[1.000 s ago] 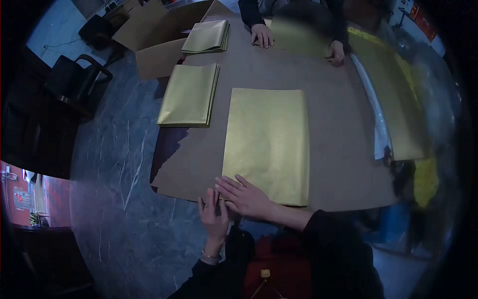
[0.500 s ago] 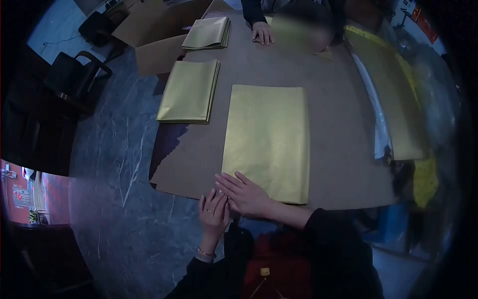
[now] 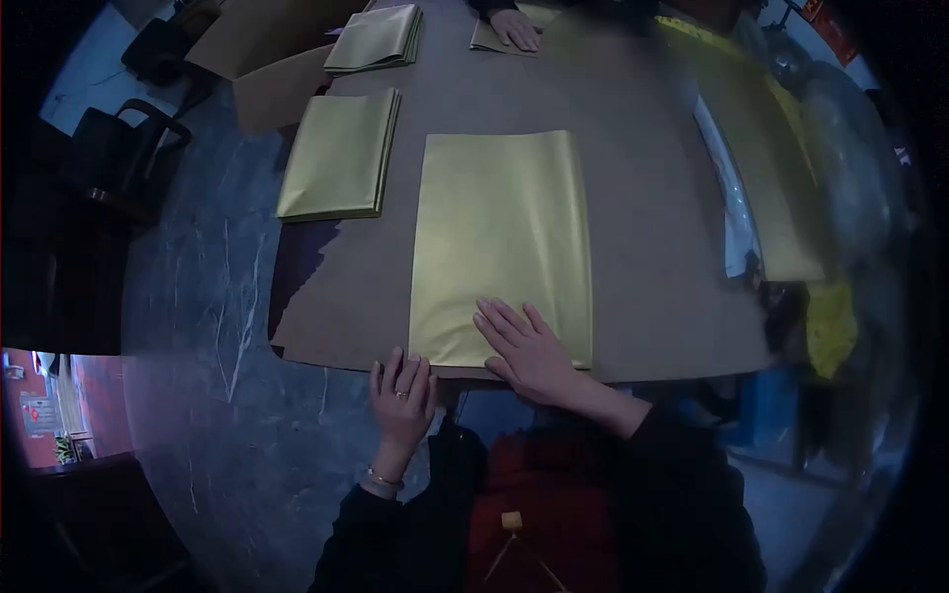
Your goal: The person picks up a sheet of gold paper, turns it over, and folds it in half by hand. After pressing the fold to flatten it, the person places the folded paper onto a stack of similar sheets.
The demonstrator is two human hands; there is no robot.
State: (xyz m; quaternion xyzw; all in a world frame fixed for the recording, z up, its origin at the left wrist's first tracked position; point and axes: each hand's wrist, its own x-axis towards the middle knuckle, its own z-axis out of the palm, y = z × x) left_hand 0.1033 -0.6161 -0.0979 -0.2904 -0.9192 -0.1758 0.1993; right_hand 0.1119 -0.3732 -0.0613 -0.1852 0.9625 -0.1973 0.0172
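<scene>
A large gold sheet (image 3: 499, 217), folded along its right side, lies on the brown table covering (image 3: 647, 287). My right hand (image 3: 532, 354) rests flat on its lower part, fingers stretched out and pointing up and left. My left hand (image 3: 403, 395) is at the table's front edge, by the sheet's lower left corner, with its fingers apart and a ring on one. Nothing shows inside either hand. Faint creases run across the sheet near its bottom edge.
Two stacks of folded gold sheets, a nearer one (image 3: 339, 155) and a farther one (image 3: 376, 38), lie along the left edge. A cardboard box (image 3: 272, 89) stands beyond. Another person's hand (image 3: 515, 30) rests on a sheet opposite. Long gold material (image 3: 756, 158) lies at the right.
My right hand has moved right, from the sheet's lower left corner onto its lower middle, away from my left hand. The whole view has shifted, and the other person's hand now lies on a sheet.
</scene>
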